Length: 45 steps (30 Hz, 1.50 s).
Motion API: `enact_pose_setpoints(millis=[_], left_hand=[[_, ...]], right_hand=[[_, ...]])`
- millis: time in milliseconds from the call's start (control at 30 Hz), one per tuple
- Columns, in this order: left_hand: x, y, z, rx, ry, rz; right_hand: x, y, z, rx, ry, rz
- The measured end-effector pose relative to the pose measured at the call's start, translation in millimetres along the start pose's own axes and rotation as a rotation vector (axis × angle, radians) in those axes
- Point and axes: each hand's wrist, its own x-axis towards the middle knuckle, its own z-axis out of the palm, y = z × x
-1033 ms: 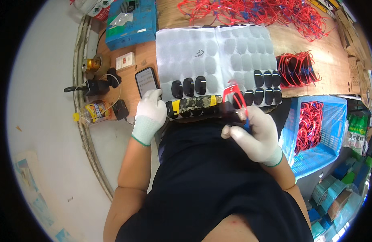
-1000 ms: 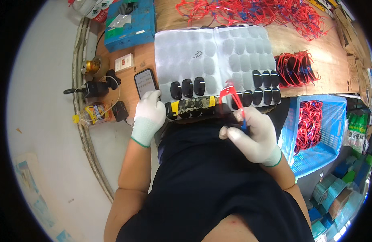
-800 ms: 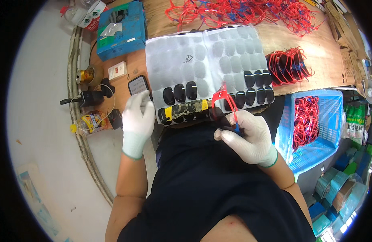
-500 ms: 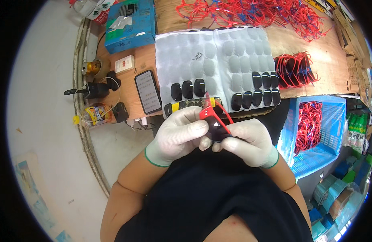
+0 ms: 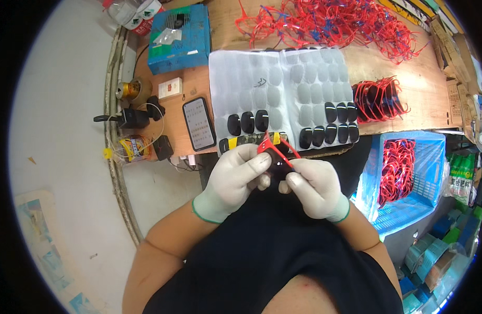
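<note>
Both hands wear white knit gloves and hold a pair of red-framed sunglasses [image 5: 276,152] between them, just off the table's front edge. My left hand [image 5: 231,177] pinches the frame's left end, its thumb on the front. Fingers of my right hand [image 5: 318,187] are closed on the opposite end, beside a dark lens [image 5: 280,169]. Part of the frame is hidden behind the fingers. Just beyond the hands lies a white padded sheet [image 5: 251,94] with rows of pockets. Loose dark lenses [image 5: 247,122] rest on its near left part, and more lenses [image 5: 330,133] on its near right part.
Tangled red frames [image 5: 335,23] cover the table's far side. Glasses with dark lenses [image 5: 381,99] are bunched at the right. A blue crate [image 5: 434,172] holds more red frames. On the left are a phone [image 5: 199,124], a small white box [image 5: 170,88] and a blue box [image 5: 179,39].
The view has shifted slightly, so the table appears a little lower. Both hands keep hold of the sunglasses, which are turned a little, and the right fingers have shifted slightly along them.
</note>
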Motion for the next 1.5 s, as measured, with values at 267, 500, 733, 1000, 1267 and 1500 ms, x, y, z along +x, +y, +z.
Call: enact_pose_setpoints(millis=[267, 500, 733, 1000, 1267, 1500], left_hand=[[15.2, 23.7, 3.9, 0.095, 0.134, 0.038], [42.0, 3.1, 20.3, 0.14, -0.024, 0.35], [43.1, 0.9, 4.0, 0.794, -0.156, 0.676], [37.8, 13.0, 14.6, 0.892, -0.081, 0.585], [39.0, 6.6, 13.6, 0.794, -0.146, 0.654], [33.9, 3.0, 20.1, 0.472, -0.181, 0.471]], right_hand=[[21.6, 16.3, 4.3, -0.247, 0.104, -0.167], [38.3, -11.3, -61.2, -0.467, -0.121, -0.281], [10.4, 24.1, -42.6, -0.3, 0.074, -0.255], [6.4, 10.7, -9.9, -0.189, 0.29, -0.032], [4.1, -4.2, -6.7, -0.434, 0.365, -0.202], [3.7, 2.5, -11.0, -0.303, 0.354, -0.117]])
